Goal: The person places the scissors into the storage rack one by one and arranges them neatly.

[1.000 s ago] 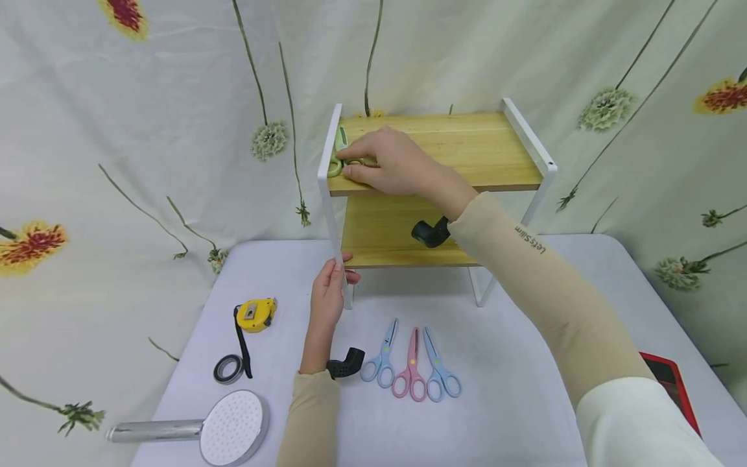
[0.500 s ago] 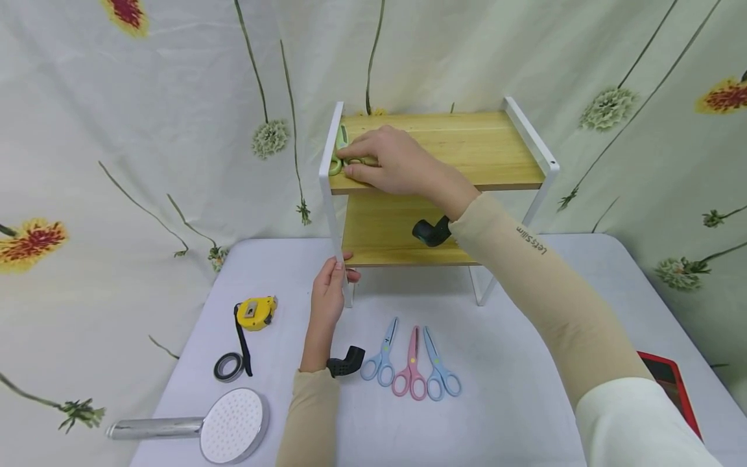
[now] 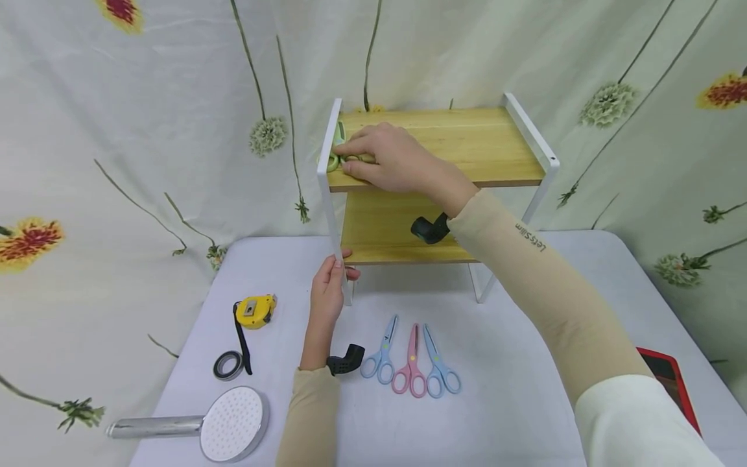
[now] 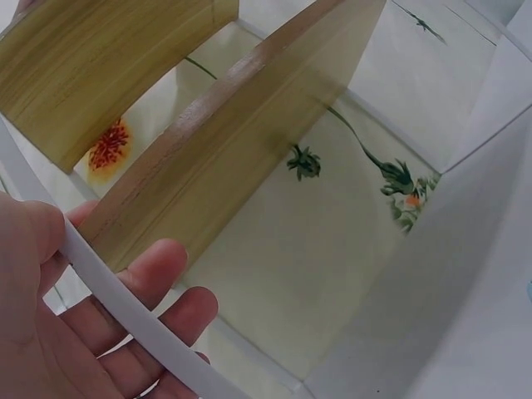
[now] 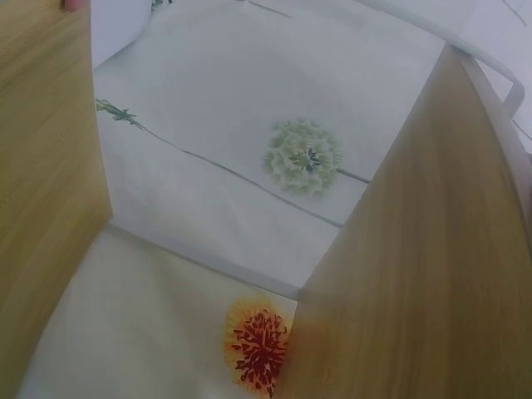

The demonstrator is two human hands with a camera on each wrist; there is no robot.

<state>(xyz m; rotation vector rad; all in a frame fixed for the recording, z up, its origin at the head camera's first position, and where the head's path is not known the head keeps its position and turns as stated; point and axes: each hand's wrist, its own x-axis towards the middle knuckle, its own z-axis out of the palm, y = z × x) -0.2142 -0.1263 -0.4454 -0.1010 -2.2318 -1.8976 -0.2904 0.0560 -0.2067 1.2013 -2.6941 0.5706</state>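
A small two-tier shelf with wooden boards and a white metal frame stands on the table. My left hand grips its left front upright at the lower board; in the left wrist view the fingers curl round the white bar. My right hand is at the left end of the top board, thumb and fingers pinching light green scissors. Their blades point to the back beside the left rail, and my hand hides part of them. In the right wrist view only a fingertip shows.
Two blue scissors and pink scissors lie in front of the shelf. At left are a yellow tape measure, a black tape roll and a shower head. A red-edged object lies at right.
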